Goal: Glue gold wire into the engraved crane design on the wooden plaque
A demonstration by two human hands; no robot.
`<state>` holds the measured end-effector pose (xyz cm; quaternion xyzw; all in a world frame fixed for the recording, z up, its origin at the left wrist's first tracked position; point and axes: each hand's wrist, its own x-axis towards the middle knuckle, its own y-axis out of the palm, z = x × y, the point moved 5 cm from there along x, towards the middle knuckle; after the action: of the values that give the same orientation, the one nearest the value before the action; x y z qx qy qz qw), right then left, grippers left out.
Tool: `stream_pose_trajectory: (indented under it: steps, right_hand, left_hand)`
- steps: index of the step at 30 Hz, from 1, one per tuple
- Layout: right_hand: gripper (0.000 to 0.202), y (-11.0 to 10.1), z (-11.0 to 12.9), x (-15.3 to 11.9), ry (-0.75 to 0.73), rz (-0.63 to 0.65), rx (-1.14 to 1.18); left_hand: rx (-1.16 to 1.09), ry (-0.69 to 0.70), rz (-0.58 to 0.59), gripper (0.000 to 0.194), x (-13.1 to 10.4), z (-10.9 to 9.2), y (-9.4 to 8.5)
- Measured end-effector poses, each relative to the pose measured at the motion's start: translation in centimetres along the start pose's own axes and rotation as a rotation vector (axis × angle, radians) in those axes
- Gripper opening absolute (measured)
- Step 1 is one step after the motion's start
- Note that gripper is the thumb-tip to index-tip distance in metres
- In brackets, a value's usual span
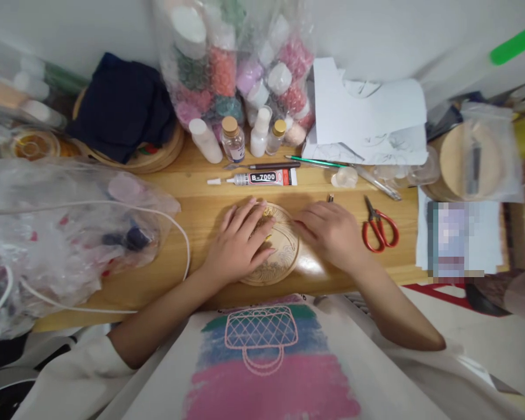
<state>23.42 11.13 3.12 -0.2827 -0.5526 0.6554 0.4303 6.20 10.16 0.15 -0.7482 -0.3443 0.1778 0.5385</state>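
On the wooden surface [201,201], under the spread left hand [240,239], lies a round patterned disc [285,256] — probably light and stiff, best held by its rim; the right hand [332,230] bunches beside it — holding what, I cannot tell.

Moderate, diffuse indoor lighting; evident wide-angle distortion.
A bright glare patch [314,265] is reflected off the tabletop [402,265] at four o'clock from frame centre. Edges are stretched and softened, notably at nine o'clock. One area [452,239] is coarsely pixelated at three o'clock.
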Motion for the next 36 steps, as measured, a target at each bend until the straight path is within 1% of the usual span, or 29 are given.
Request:
stream_pose_trajectory:
  steps: [2,4,5,6,7,9,11,12,14,16,18,19,21,25,29,30,32,34,36]
  right_hand:
    - [0.028,-0.6,-1.6,-0.7,0.153,-0.01,-0.004]
    - [0.02,-0.8,-3.4,-1.7,0.359,0.007,-0.031]
    - [0.021,-0.7,-4.0,-2.2,0.448,0.03,-0.043]
    - [0.027,-0.5,-4.5,-2.7,0.516,0.061,-0.052]
    - [0.034,-0.2,-4.7,-3.1,0.559,0.094,-0.055]
    - [0.04,0.3,-4.7,-3.4,0.586,0.129,-0.038]
    - [0.04,0.4,-4.5,-3.4,0.575,0.091,0.047]
    - [0.039,0.3,-4.4,-3.3,0.567,0.049,0.141]
    - [0.031,-0.4,-4.4,-3.3,0.567,-0.067,0.442]
    - [0.02,-1.2,-4.5,-3.3,0.562,-0.19,0.862]
    - [0.018,-1.7,-4.3,-3.1,0.518,-0.276,1.276]
    - [0.02,-1.9,-4.0,-3.0,0.485,-0.29,1.429]
    - [0.024,-1.7,-3.2,-2.7,0.429,-0.245,1.596]
    - [0.03,-0.4,-1.5,-2.6,0.376,-0.09,1.597]
    - [0.034,0.2,-0.9,-2.4,0.317,-0.066,1.591]
    - [0.033,0.2,-1.0,-2.3,0.313,-0.084,1.59]
    - [0.026,0.3,-1.3,-2.1,0.35,-0.161,1.551]
    - [0.016,0.5,-1.8,-2.0,0.437,-0.262,1.448]
    - [0.016,0.8,-2.1,-2.1,0.503,-0.341,1.346]
  left_hand:
    - [-0.004,-0.002,0.002,0.044,0.0,0.0,-0.1]
    - [-0.006,-0.003,0.004,0.043,0.0,-0.1,-0.1]
    - [-0.006,-0.003,0.002,0.043,0.0,-0.1,-0.2]
    - [-0.004,-0.002,0.0,0.042,0.1,-0.1,-0.2]
    - [-0.001,-0.003,0.001,0.043,0.1,-0.1,-0.2]
    - [0.011,-0.005,-0.001,0.044,0.1,-0.1,-0.2]
    - [0.024,-0.003,-0.009,0.044,0.1,-0.2,-0.3]
    - [0.03,-0.001,-0.016,0.044,0.1,-0.2,-0.3]
    - [0.037,0.007,-0.032,0.044,0.1,-0.2,-0.3]
    - [0.044,0.02,-0.047,0.044,0.2,-0.3,-0.3]
    - [0.05,0.032,-0.06,0.044,0.2,-0.3,-0.2]
    - [0.051,0.035,-0.066,0.044,0.2,-0.3,-0.2]
    - [0.049,0.037,-0.073,0.044,0.2,-0.3,-0.2]
    - [0.048,0.032,-0.065,0.045,0.1,-0.4,-0.1]
    - [0.049,0.026,-0.067,0.046,0.0,-0.4,0.0]
    - [0.048,0.027,-0.07,0.046,0.0,-0.4,0.1]
    - [0.043,0.029,-0.072,0.046,0.0,-0.4,0.2]
    - [0.037,0.027,-0.061,0.046,0.0,-0.3,0.3]
    - [0.035,0.019,-0.048,0.045,-0.1,-0.2,0.3]
